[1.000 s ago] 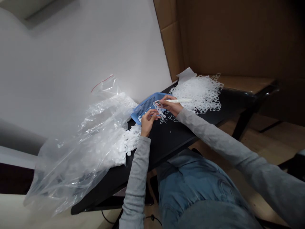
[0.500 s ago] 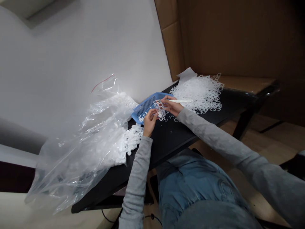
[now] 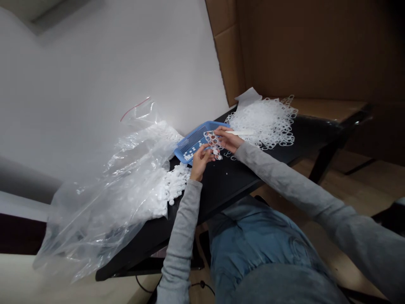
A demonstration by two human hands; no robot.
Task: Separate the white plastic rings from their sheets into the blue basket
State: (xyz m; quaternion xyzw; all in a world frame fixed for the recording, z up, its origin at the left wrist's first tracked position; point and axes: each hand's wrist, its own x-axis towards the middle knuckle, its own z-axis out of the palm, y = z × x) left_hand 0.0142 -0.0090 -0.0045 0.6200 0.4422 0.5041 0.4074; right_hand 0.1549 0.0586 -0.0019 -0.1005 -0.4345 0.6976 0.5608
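A small white openwork piece of joined rings [image 3: 211,138] is held between my two hands above the black table. My left hand [image 3: 200,161] has its fingers closed at the lower edge of the piece, where white round discs [image 3: 215,151] show. My right hand [image 3: 228,139] grips the upper right side of the piece. A flat white stick [image 3: 242,132] also lies in that hand and points to the right; its tip is hidden by the fingers. Just behind the hands stands a blue mesh basket [image 3: 190,141] with several white discs [image 3: 189,154] in it.
A large clear plastic bag [image 3: 110,202] lies at the left, with white discs [image 3: 176,182] spilling out. At the right back is a heap of white ring pieces [image 3: 264,122]. The black table [image 3: 221,190] stands against a wall, near brown cardboard [image 3: 226,55].
The ring piece has turned slightly between my hands, and discs at its lower edge show more plainly. My left fingers have spread a little; the right hand has barely moved.
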